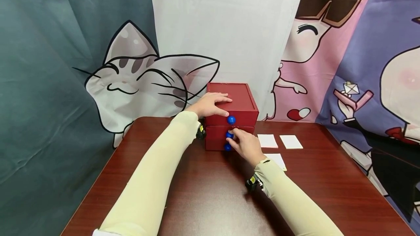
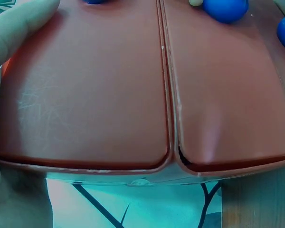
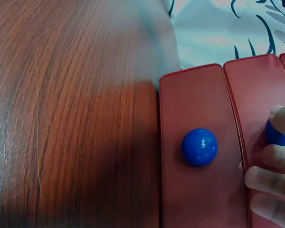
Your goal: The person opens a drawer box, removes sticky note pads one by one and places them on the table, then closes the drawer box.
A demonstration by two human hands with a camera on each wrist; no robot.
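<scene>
A red drawer box [image 1: 233,99] with round blue knobs down its front stands at the back of the table. My left hand [image 1: 210,105] lies on the box's upper left side, fingers stretched over the top and thumb near the front edge. The top knob [image 1: 231,120] sits just past that thumb. Lower down, my right hand [image 1: 247,145] pinches the middle knob [image 3: 276,135] between thumb and fingers. The bottom knob [image 3: 200,147] is untouched. In the left wrist view, the upper drawer front [image 2: 85,95] and the one beside it look closed or nearly so.
White paper squares lie right of the box: one beside it [image 1: 267,141], another farther right [image 1: 291,142], and a third [image 1: 276,161] partly behind my right wrist. The brown wooden table [image 1: 197,199] runs toward me. Printed curtains [image 1: 229,28] hang behind.
</scene>
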